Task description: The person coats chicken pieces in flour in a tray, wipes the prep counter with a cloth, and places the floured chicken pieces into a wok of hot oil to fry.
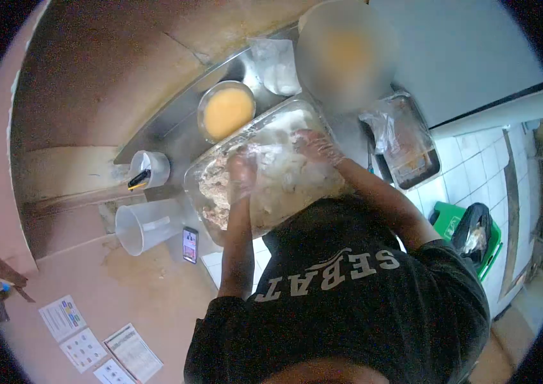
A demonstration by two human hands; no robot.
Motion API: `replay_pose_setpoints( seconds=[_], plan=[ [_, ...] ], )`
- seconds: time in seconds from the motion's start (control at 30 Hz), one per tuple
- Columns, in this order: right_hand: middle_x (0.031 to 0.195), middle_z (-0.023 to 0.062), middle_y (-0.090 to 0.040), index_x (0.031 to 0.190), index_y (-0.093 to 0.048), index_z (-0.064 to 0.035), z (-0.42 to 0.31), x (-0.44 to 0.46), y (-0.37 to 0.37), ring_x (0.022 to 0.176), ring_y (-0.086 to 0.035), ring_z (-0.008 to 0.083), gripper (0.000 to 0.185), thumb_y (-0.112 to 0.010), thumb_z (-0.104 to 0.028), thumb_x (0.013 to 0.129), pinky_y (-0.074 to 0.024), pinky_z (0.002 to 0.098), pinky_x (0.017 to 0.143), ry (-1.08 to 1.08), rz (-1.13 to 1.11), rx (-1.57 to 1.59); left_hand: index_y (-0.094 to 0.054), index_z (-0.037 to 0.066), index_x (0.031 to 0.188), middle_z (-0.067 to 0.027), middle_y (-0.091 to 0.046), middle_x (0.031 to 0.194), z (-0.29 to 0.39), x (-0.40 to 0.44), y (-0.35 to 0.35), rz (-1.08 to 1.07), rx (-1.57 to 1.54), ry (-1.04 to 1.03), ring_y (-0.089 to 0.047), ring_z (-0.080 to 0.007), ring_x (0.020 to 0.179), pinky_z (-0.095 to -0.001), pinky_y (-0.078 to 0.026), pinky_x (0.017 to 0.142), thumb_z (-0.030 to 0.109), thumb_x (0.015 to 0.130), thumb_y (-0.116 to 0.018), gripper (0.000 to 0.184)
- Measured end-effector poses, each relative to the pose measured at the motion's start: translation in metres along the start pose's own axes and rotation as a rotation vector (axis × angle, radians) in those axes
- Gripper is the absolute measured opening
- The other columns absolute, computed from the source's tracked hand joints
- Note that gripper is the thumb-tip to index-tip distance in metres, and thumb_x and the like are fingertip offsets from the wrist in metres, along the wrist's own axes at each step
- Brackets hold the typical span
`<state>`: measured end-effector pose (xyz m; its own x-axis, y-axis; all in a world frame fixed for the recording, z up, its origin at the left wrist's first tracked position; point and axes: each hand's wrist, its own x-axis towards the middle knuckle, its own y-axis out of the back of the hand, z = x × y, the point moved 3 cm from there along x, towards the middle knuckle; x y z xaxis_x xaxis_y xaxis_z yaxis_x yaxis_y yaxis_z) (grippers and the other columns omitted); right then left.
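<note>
A tray (276, 112) of flour (287, 174) sits on the bench (177, 142). The left hand (242, 171) is inside the tray's left part, next to coated pieces (212, 181); blur hides whether its fingers grasp anything. The gloved right hand (315, 146) dips into flour at the tray's right; I cannot tell whether its fingers hold any. A bowl (200, 119) stands just beyond the tray; a tub (161, 168), jug (132, 232) and phone (189, 245) are left of it.
</note>
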<state>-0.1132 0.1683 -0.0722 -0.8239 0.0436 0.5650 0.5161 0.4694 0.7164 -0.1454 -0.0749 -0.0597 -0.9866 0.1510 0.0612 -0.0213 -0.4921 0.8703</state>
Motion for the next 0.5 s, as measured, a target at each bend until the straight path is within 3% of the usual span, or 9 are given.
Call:
replay_pose_setpoints(
  seconds=[0.03, 0.07, 0.1, 0.17, 0.23, 0.33, 0.4, 0.43, 0.5],
  plan=[
    [0.088, 0.0153, -0.063, 0.097, -0.061, -0.0049, 0.002, 0.007, 0.016, 0.061, -0.061, 0.0263, 0.029, -0.047, -0.029, 0.087, -0.0513, 0.0417, 0.062, -0.176, -0.179, 0.552, -0.061, 0.000, 0.088, -0.0184, -0.062, 0.079, 0.016, 0.002, 0.018, 0.040, 0.127, -0.027, -0.060, -0.0321, 0.075, -0.0394, -0.048, 0.070, 0.020, 0.072, -0.064, 0.026],
    [0.089, 0.0151, -0.063, 0.098, -0.060, -0.0049, 0.008, 0.004, 0.017, 0.063, -0.060, 0.0262, 0.029, -0.048, -0.029, 0.087, -0.0508, 0.0411, 0.063, -0.247, -0.371, 0.710, -0.061, 0.000, 0.087, -0.0189, -0.062, 0.077, 0.034, 0.004, 0.038, 0.082, 0.254, -0.048, -0.060, -0.0333, 0.075, -0.0401, -0.048, 0.071, 0.019, 0.071, -0.065, 0.026],
    [0.090, 0.0150, -0.062, 0.100, -0.059, -0.0049, 0.014, 0.000, 0.012, 0.066, -0.060, 0.0262, 0.029, -0.049, -0.029, 0.086, -0.0503, 0.0405, 0.065, -0.230, -0.485, 0.709, -0.063, 0.001, 0.083, -0.0195, -0.062, 0.077, 0.046, 0.015, 0.050, -0.024, 0.179, 0.014, -0.060, -0.0358, 0.075, -0.0424, -0.048, 0.069, 0.018, 0.072, -0.063, 0.020],
    [0.092, 0.0146, -0.061, 0.103, -0.057, -0.0049, 0.024, -0.008, 0.004, 0.070, -0.059, 0.0261, 0.030, -0.051, -0.029, 0.085, -0.0493, 0.0394, 0.067, -0.219, -0.626, 0.710, -0.063, 0.002, 0.081, -0.0194, -0.062, 0.076, 0.027, 0.028, 0.041, -0.016, 0.241, -0.034, -0.061, -0.0361, 0.074, -0.0430, -0.048, 0.068, 0.017, 0.072, -0.062, 0.018],
    [0.094, 0.0143, -0.060, 0.105, -0.055, -0.0049, 0.031, -0.020, -0.009, 0.075, -0.058, 0.0259, 0.032, -0.053, -0.029, 0.084, -0.0482, 0.0383, 0.070, -0.224, -0.709, 0.699, -0.064, 0.003, 0.080, -0.0192, -0.062, 0.074, 0.024, 0.037, 0.041, -0.015, 0.310, -0.078, -0.061, -0.0364, 0.073, -0.0436, -0.048, 0.066, 0.017, 0.072, -0.061, 0.016],
    [0.097, 0.0138, -0.058, 0.109, -0.052, -0.0049, 0.035, -0.032, -0.022, 0.082, -0.057, 0.0258, 0.036, -0.056, -0.028, 0.082, -0.0467, 0.0366, 0.075, -0.229, -0.784, 0.694, -0.064, 0.003, 0.077, -0.0192, -0.062, 0.071, 0.032, 0.041, 0.050, -0.028, 0.131, -0.173, -0.061, -0.0361, 0.069, -0.0447, -0.048, 0.063, 0.017, 0.072, -0.061, 0.015],
    [0.099, 0.0135, -0.057, 0.112, -0.050, -0.0049, 0.031, -0.030, -0.023, 0.087, -0.056, 0.0257, 0.040, -0.058, -0.028, 0.081, -0.0456, 0.0355, 0.078, -0.215, -0.784, 0.690, -0.063, 0.002, 0.077, -0.0176, -0.062, 0.068, 0.042, 0.039, 0.048, -0.061, 0.436, -0.180, -0.061, -0.0360, 0.068, -0.0442, -0.048, 0.064, 0.018, 0.073, -0.061, 0.016],
    [0.100, 0.0134, -0.057, 0.113, -0.049, -0.0049, 0.028, -0.026, -0.019, 0.089, -0.055, 0.0256, 0.042, -0.059, -0.028, 0.080, -0.0451, 0.0350, 0.079, -0.197, -0.754, 0.690, -0.063, 0.002, 0.077, -0.0176, -0.062, 0.068, 0.047, 0.040, 0.052, -0.064, 0.442, -0.185, -0.061, -0.0360, 0.068, -0.0442, -0.048, 0.064, 0.018, 0.073, -0.061, 0.016],
    [0.105, 0.0139, -0.054, 0.116, -0.047, -0.0039, 0.012, -0.009, -0.002, 0.095, -0.053, 0.0255, 0.047, -0.060, -0.028, 0.078, -0.0436, 0.0342, 0.083, -0.111, -0.602, 0.684, -0.062, 0.001, 0.082, -0.0185, -0.063, 0.074, 0.054, 0.041, 0.062, -0.007, 0.042, -0.121, -0.061, -0.0353, 0.074, -0.0422, -0.048, 0.067, 0.018, 0.072, -0.062, 0.020]
  ],
)
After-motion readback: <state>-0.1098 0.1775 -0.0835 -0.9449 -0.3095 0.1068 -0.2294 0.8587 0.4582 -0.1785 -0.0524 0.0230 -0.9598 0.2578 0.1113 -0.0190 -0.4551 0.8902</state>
